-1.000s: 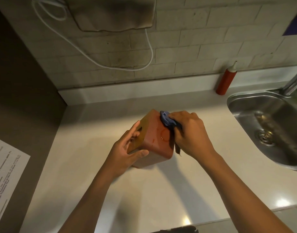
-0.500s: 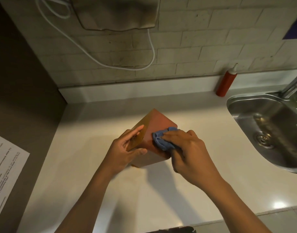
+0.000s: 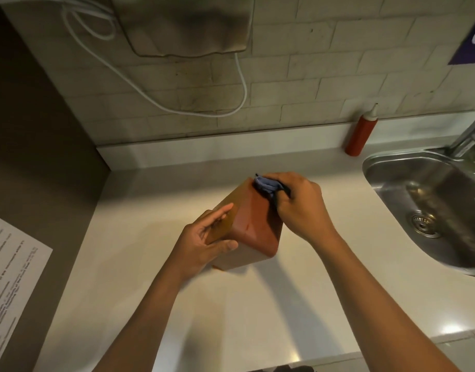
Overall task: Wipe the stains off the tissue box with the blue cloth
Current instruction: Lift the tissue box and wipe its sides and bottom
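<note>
Wiping now at box point(image 3: 254, 226) far top edge, R hand point(image 3: 298, 208) gripping cloth point(image 3: 266, 185) moved up from mid-face, L hand point(image 3: 204, 242) holding box on bench point(image 3: 258, 304); stains look mostly gone.

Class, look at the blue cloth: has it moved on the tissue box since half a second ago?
Yes. The cloth, gripped by the right hand, went from the middle of the box face up to its far top corner, toward the wall.
</note>
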A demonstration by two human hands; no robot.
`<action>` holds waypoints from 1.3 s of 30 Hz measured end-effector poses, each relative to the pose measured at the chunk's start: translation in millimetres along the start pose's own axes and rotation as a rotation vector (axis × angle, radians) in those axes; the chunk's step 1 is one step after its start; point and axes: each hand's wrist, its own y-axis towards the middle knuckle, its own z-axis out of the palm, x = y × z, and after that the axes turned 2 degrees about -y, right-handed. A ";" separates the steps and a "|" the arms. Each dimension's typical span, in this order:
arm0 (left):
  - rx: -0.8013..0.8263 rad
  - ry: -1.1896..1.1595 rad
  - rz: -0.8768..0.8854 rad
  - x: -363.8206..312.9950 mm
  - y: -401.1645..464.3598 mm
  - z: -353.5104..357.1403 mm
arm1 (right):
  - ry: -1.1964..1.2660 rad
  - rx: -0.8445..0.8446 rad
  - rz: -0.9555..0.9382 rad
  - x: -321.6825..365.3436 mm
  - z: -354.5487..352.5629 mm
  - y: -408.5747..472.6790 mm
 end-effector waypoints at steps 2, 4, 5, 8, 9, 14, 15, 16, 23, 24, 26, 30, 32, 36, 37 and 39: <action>-0.006 0.002 0.001 0.5 -1.1 -1.1 | -0.025 -0.037 0.008 -0.4 6.4 -3.3; -0.004 0.029 0.002 0.8 -1.2 -0.1 | -0.067 -0.073 0.004 -1.5 11.1 -10.9; -0.003 0.046 0.004 1.2 -1.1 1.3 | -0.085 -0.092 0.008 -1.9 12.9 -15.8; 0.004 0.070 0.013 2.5 0.1 4.7 | -0.091 -0.158 0.028 2.4 15.5 -32.0; 0.004 0.073 0.016 2.7 0.8 4.6 | -0.072 -0.173 0.031 5.2 15.8 -36.8; 0.017 0.075 0.041 3.9 2.5 3.3 | -0.013 -0.185 0.008 23.4 17.8 -56.5; 0.017 0.073 0.037 4.1 2.2 3.4 | 0.005 -0.190 0.008 27.7 18.6 -60.6; 0.014 0.066 0.034 3.9 1.9 3.5 | 0.032 -0.203 0.012 32.0 19.2 -64.5; -0.005 0.082 0.035 1.9 2.6 4.4 | 0.192 -0.217 0.045 49.2 17.7 -84.5; -0.004 0.086 0.037 2.3 2.9 3.7 | 0.229 -0.197 0.053 48.4 14.8 -85.5; -0.002 0.085 0.044 2.7 2.3 2.3 | 0.365 -0.121 0.125 45.8 2.6 -86.1; -0.030 0.032 0.028 2.1 0.7 -0.2 | 0.960 0.053 0.331 31.1 -33.9 -82.0; -0.047 0.015 0.030 3.3 0.3 -2.2 | 1.103 0.048 0.436 23.8 -49.1 -78.7; -0.068 -0.006 0.021 4.8 -1.5 -2.1 | 0.933 0.054 0.485 12.8 -53.0 -76.6; -0.077 -0.013 0.013 4.3 -2.0 -1.3 | 0.925 0.095 0.456 12.6 -49.8 -77.2; -0.093 -0.028 -0.002 4.1 -2.9 -1.2 | 0.942 0.187 0.384 15.8 -41.4 -78.7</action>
